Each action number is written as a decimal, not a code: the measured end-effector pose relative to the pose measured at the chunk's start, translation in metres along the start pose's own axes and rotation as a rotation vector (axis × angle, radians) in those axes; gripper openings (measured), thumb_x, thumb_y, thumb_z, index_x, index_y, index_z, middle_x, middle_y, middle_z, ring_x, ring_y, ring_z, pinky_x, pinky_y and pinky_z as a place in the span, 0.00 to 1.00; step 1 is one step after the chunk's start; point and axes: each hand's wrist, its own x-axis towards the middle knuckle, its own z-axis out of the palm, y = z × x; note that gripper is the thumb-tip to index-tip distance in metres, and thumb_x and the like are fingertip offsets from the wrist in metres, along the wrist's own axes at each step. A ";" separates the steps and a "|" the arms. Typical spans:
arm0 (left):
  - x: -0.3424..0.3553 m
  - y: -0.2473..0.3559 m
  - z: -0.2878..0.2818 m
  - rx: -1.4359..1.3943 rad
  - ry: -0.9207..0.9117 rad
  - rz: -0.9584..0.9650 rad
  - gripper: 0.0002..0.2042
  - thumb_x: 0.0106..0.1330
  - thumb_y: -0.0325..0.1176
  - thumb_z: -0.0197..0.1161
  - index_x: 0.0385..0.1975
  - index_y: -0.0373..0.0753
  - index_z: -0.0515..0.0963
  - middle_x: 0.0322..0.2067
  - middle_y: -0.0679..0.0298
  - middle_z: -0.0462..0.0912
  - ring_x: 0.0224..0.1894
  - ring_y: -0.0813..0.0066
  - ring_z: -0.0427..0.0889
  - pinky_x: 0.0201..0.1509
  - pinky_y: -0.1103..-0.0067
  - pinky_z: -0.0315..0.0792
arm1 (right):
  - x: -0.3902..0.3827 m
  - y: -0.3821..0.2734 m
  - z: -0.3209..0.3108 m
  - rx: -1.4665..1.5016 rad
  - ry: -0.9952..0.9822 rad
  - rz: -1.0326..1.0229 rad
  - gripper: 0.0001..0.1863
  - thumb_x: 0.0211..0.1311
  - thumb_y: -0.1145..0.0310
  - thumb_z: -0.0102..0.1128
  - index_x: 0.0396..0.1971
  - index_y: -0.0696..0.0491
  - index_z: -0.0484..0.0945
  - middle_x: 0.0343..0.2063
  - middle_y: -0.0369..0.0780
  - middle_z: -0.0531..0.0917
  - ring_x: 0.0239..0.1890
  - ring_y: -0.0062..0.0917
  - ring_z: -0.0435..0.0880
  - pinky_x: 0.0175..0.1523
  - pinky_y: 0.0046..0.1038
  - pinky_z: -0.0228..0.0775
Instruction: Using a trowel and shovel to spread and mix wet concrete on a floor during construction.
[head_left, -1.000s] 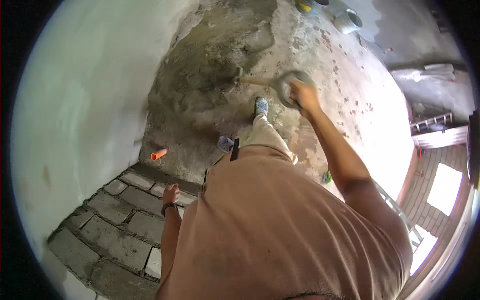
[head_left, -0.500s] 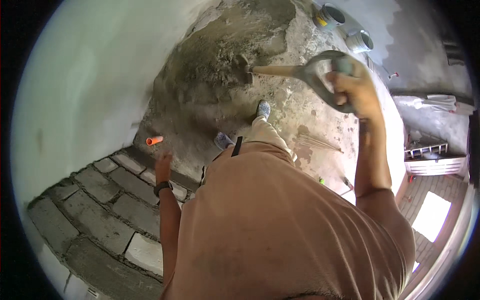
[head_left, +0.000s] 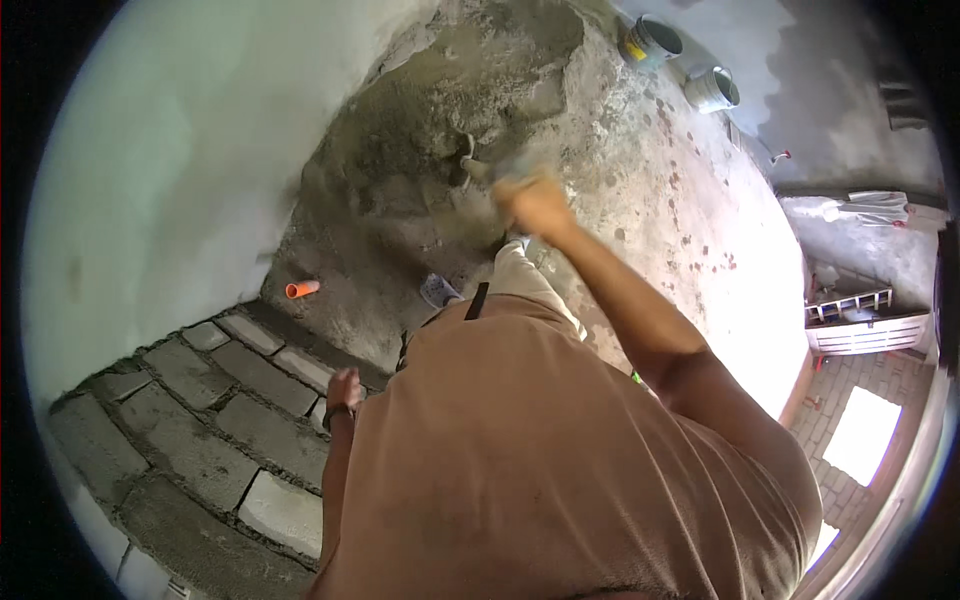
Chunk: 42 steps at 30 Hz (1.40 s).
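Observation:
My right hand [head_left: 540, 207] grips the handle of a shovel [head_left: 476, 169]; hand and handle are smeared by motion. The short shaft slants away to the shovel's head, which sits at the damp, grey mix [head_left: 420, 150] heaped on the floor. How deep the blade goes in cannot be made out. Empty and loosely curled, my left hand [head_left: 345, 388] hangs beside the concrete block wall [head_left: 268, 430] at my left.
An orange pipe end [head_left: 302, 289] sticks up near the left wall [head_left: 170, 200]. Two buckets [head_left: 655, 42] [head_left: 712, 90] stand at the far right wall. Both my feet are on the floor, one in a patterned shoe [head_left: 438, 290]. A white slatted piece [head_left: 870, 335] lies further right.
My right hand has swung left and down with the shovel handle, closer to the mix. My left hand has drawn back toward my body, by the blocks.

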 end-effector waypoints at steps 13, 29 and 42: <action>0.053 0.121 -0.054 -0.361 0.274 0.323 0.27 0.69 0.53 0.59 0.61 0.41 0.75 0.53 0.56 0.80 0.52 0.60 0.80 0.55 0.63 0.72 | -0.047 -0.028 -0.097 -0.701 -0.086 -0.231 0.10 0.51 0.65 0.71 0.35 0.45 0.83 0.27 0.43 0.85 0.32 0.37 0.86 0.40 0.36 0.78; -0.063 0.200 0.112 -0.665 0.156 -0.242 0.22 0.69 0.50 0.61 0.57 0.44 0.79 0.48 0.61 0.84 0.44 0.69 0.85 0.40 0.72 0.78 | 0.093 0.026 -0.244 -0.450 -0.015 -0.302 0.25 0.55 0.46 0.72 0.36 0.55 0.83 0.27 0.44 0.81 0.29 0.32 0.80 0.37 0.35 0.71; -0.089 0.455 0.099 -0.368 0.345 0.308 0.25 0.68 0.51 0.62 0.57 0.38 0.77 0.50 0.51 0.83 0.54 0.56 0.82 0.56 0.66 0.75 | 0.111 0.049 -0.308 -0.341 -0.276 -0.270 0.25 0.56 0.49 0.70 0.39 0.58 0.79 0.31 0.53 0.83 0.38 0.46 0.85 0.43 0.39 0.75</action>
